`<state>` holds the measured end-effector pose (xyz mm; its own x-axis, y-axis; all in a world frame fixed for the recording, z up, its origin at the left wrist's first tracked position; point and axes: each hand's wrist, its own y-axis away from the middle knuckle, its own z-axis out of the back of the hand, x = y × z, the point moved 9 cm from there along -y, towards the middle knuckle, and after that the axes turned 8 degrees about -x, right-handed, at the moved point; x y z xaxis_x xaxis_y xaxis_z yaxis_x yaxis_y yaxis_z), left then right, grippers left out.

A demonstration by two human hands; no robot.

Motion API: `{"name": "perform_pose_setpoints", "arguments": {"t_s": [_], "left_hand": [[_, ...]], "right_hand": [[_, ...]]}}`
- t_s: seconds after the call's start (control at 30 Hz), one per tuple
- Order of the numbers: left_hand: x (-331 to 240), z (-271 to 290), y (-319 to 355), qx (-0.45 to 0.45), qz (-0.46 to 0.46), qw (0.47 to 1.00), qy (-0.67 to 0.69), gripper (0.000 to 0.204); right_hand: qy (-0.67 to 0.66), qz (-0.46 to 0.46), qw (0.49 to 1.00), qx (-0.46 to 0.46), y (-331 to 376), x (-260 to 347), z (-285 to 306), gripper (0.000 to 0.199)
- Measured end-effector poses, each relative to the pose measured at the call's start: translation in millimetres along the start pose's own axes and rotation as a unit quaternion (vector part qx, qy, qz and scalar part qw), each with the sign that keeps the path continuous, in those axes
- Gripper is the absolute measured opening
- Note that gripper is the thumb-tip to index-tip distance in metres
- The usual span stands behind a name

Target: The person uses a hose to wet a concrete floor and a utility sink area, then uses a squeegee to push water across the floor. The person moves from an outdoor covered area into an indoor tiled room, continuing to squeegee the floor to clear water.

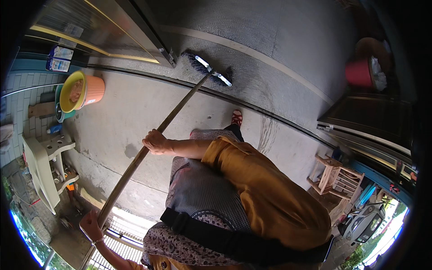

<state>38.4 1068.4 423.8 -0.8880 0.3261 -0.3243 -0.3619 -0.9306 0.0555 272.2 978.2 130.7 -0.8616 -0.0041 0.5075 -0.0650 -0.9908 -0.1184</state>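
Observation:
A long wooden-handled mop (184, 102) runs slantwise from the lower left to the upper middle. Its dark fringed head (196, 63), on a pale metal frame, lies on the grey floor just beyond the door track. Partway down the handle, my right hand (156, 141) is wrapped round the wood. My left hand (91, 226), with a bracelet at the wrist, closes on the handle near its upper end; some of its fingers are hidden.
At left stand an orange bucket (94, 89) with a yellow basin (72, 92) and a pale plastic chair (42, 166). A raised door track (279, 119) crosses the floor. A wooden stool (330, 175) and a red bucket (358, 74) are at right, and an open door (108, 27) is at top left.

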Motion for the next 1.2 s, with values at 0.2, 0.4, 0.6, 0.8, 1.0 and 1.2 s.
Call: {"name": "perform_pose_setpoints", "arguments": {"t_s": [0.2,0.4,0.6,0.8,1.0,1.2], "left_hand": [[-157,-38,-43,0.045,-0.120,0.992,0.002,0.030],[-319,-138,-32,0.090,-0.248,0.964,-0.045,0.030],[-443,-295,60,0.242,-0.285,0.926,0.046,0.024],[-525,-395,152,0.416,-0.359,0.834,0.057,0.036],[-512,-394,130,0.442,-0.395,0.804,-0.053,0.041],[-458,-312,22,0.366,-0.382,0.847,-0.051,0.039]], "right_hand": [[-0.050,-0.125,0.987,-0.092,72,-97,92,0.015],[0.021,-0.275,0.953,-0.123,209,-219,141,0.019],[0.039,-0.314,0.906,-0.281,400,-338,176,0.015],[0.139,-0.505,0.851,-0.030,532,-423,178,0.010],[0.125,-0.578,0.802,-0.078,513,-423,175,0.008],[0.151,-0.500,0.831,-0.191,374,-371,145,0.009]]}}
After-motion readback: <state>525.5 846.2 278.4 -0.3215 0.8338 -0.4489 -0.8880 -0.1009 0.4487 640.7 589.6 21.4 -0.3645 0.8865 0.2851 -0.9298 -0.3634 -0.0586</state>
